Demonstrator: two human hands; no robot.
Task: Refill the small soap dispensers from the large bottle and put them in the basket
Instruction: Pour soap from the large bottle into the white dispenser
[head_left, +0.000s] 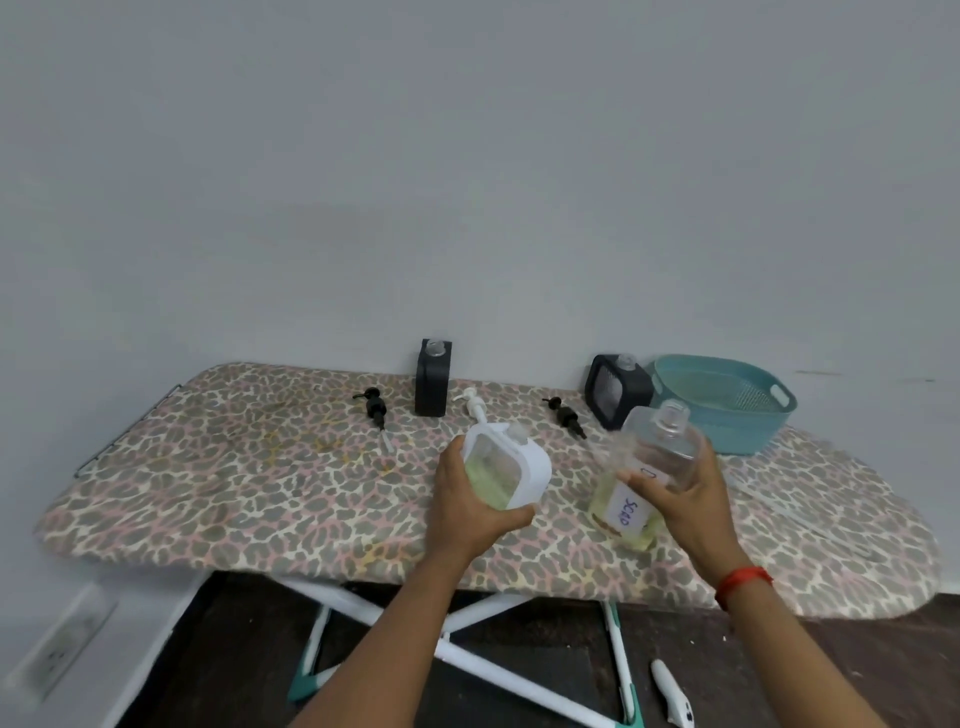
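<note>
Left hand (470, 512) wraps round the small white dispenser (506, 470), near centre, neck open, yellow-green soap inside. Right hand (685, 499) grips the large clear bottle (649, 467), just right of it, tilted, uncapped, labelled "SOAP"; contact with the surface (260, 483) cannot be told. Far centre: black dispenser (432, 379), upright, open neck. Far right: second black dispenser (615, 389), tilted, touching the teal basket (748, 426). Lying loose on the surface: black pump (375, 408), white pump (475, 408), second black pump (565, 415).
</note>
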